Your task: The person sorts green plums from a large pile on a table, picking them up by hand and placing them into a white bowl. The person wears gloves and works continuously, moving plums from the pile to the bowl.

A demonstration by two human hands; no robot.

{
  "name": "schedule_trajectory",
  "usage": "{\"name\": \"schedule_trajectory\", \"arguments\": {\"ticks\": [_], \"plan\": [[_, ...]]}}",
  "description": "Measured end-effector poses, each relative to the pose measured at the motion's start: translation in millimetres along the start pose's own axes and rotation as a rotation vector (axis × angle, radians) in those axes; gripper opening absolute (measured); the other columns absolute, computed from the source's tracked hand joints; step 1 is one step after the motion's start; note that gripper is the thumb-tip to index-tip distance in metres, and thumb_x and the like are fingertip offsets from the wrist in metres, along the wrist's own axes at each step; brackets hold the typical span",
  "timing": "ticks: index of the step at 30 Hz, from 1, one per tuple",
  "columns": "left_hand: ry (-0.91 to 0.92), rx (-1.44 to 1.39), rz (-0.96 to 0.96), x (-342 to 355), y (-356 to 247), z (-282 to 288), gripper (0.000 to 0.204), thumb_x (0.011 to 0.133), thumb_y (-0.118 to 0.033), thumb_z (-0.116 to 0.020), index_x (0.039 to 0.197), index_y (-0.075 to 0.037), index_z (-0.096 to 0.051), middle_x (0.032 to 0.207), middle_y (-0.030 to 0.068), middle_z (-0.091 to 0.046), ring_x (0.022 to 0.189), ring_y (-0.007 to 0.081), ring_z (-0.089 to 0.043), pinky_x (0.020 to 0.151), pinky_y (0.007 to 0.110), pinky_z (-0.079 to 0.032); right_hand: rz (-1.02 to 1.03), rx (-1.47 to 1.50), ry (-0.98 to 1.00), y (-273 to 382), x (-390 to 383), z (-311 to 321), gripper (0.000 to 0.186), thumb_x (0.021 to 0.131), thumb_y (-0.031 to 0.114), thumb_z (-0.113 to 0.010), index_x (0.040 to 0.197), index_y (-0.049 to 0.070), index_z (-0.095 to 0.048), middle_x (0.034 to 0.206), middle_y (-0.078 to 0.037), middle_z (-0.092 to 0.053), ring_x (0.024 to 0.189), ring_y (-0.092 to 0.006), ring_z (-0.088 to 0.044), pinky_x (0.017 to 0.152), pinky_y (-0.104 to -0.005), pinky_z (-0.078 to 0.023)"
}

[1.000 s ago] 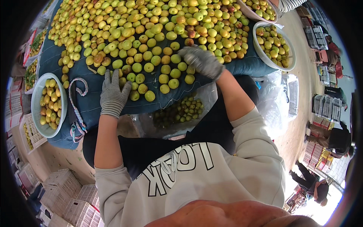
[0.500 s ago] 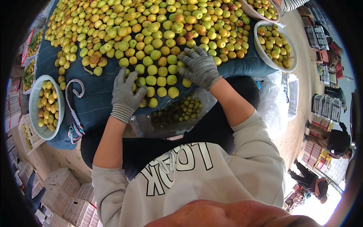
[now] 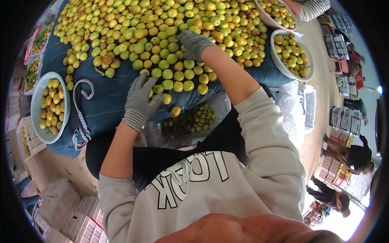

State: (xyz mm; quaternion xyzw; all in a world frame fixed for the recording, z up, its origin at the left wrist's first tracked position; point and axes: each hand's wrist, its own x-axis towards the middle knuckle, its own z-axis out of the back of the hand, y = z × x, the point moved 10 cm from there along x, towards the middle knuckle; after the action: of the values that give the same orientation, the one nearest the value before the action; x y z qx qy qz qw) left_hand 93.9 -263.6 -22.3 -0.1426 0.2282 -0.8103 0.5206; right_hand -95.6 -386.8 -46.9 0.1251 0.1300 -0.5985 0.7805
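A large spread of yellow-green jujubes [image 3: 142, 30], some with reddish-brown patches, covers the dark blue padded cloth [image 3: 103, 95] before me. My left hand [image 3: 139, 101], in a grey striped glove, rests at the near left edge of the jujubes, its fingers apart and the thumb beside a few of them. Further in, my right hand [image 3: 196, 45], gloved alike, lies over the pile with its fingers bent loosely onto the fruit; its fingertips are partly hidden. A single jujube [image 3: 175, 111] is at the cloth's near edge, between my hands and my lap.
A pale basket [image 3: 34, 109] of browner jujubes stands at left, beside a braided cord [image 3: 82, 117]. At right are a white basket [image 3: 310, 67] and a pinkish basket [image 3: 265, 16]; another person's striped sleeve [image 3: 314, 9] is near it. Below hangs clear plastic holding jujubes [image 3: 200, 117].
My right hand has moved farther away and left, deeper into the pile. The left hand has stayed near the edge. One jujube has come down to the cloth's near edge.
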Motion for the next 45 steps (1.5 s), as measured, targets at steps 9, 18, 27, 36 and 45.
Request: {"name": "schedule_trajectory", "arguments": {"ticks": [9, 18, 27, 36, 45], "plan": [[0.007, -0.097, 0.087, 5.1, 51.0, -20.1, 0.057, 0.092, -0.035, -0.061, 0.14, -0.007, -0.05, 0.15, 0.0239, -0.039, 0.138, 0.0374, -0.041, 0.109, 0.041, -0.038, 0.107, 0.453, -0.573, -40.3, -82.7, 46.5, 0.034, 0.083, 0.026, -0.07, 0.114, 0.013, -0.068, 0.115, -0.012, -0.061, 0.103, -0.0338, -0.062, 0.086, -0.0462, -0.053], [0.013, 0.073, 0.105, 12.0, 37.6, -19.8, 0.068, 0.09, -0.049, -0.062, 0.145, -0.011, -0.046, 0.151, 0.0238, -0.038, 0.137, 0.0409, -0.039, 0.112, 0.045, -0.034, -0.325, 1.579, -0.268, -97.8, -163.6, -66.8, 0.03, 0.087, 0.019, -0.068, 0.111, 0.002, -0.068, 0.096, -0.007, -0.069, 0.086, -0.0164, -0.064, 0.078, -0.0304, -0.053], [0.099, 0.106, 0.212, 0.5, 33.3, -17.8, 0.07, 0.089, -0.045, -0.063, 0.148, -0.014, -0.042, 0.156, 0.0185, -0.032, 0.142, 0.0357, -0.033, 0.115, 0.043, -0.034, -0.085, 0.423, -0.406, 12.9, -78.8, 28.6, 0.049, 0.091, 0.035, -0.06, 0.137, 0.019, -0.055, 0.139, -0.011, -0.053, 0.117, -0.0275, -0.06, 0.098, -0.0384, -0.05], [0.111, 0.086, 0.191, -0.1, 31.1, -18.9, 0.07, 0.088, -0.046, -0.064, 0.147, -0.015, -0.042, 0.155, 0.0182, -0.032, 0.142, 0.0357, -0.034, 0.115, 0.044, -0.034, -0.202, 1.246, -0.169, -23.3, -38.0, -9.5, 0.039, 0.092, 0.031, -0.064, 0.124, 0.01, -0.062, 0.106, -0.01, -0.069, 0.089, -0.0238, -0.068, 0.07, -0.0386, -0.058], [0.114, 0.109, 0.19, 6.0, 26.2, -16.7, 0.069, 0.087, -0.046, -0.064, 0.146, -0.016, -0.044, 0.154, 0.0194, -0.035, 0.141, 0.036, -0.035, 0.114, 0.045, -0.034, -0.075, 0.363, -0.382, -47.0, -32.4, 10.3, 0.038, 0.096, 0.031, -0.055, 0.131, 0.019, -0.062, 0.122, -0.01, -0.06, 0.116, -0.0281, -0.06, 0.096, -0.0427, -0.051]]}}
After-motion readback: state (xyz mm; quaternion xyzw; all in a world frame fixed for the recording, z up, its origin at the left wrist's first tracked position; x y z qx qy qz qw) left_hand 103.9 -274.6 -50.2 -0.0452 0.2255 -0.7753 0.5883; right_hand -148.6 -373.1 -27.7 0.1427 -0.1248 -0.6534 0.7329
